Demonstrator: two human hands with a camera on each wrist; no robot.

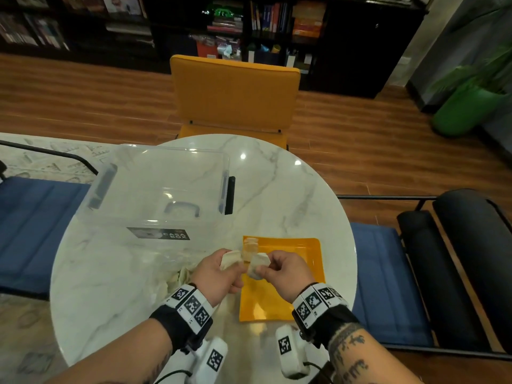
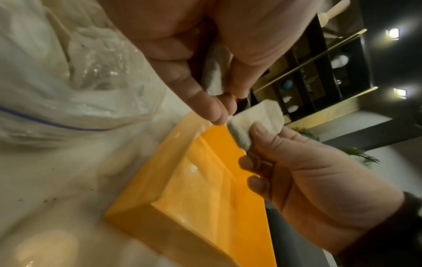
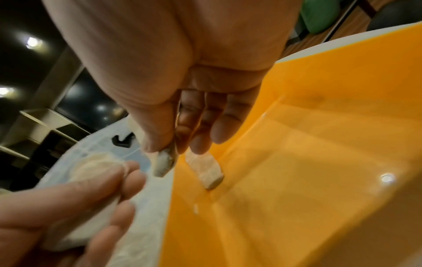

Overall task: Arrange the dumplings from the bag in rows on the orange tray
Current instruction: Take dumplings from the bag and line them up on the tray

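Note:
The orange tray [image 1: 293, 295] lies on the round marble table in front of me. One pale dumpling [image 1: 250, 247] rests in its far left corner, and it also shows in the right wrist view as the dumpling on the tray [image 3: 206, 168]. My left hand [image 1: 235, 266] grips a dumpling [image 1: 230, 258] just left of the tray. My right hand [image 1: 263, 269] pinches another dumpling [image 1: 259, 265] over the tray's left edge, the two dumplings close together. The clear zip bag [image 1: 169, 273] with more dumplings lies left of my left hand.
A clear plastic storage box [image 1: 158, 187] labelled CASA BOX stands at the table's back left. An orange chair [image 1: 235, 92] is behind the table [image 1: 291, 189]. Blue seats flank it on both sides. The tray's middle and right [image 3: 308, 171] hold nothing.

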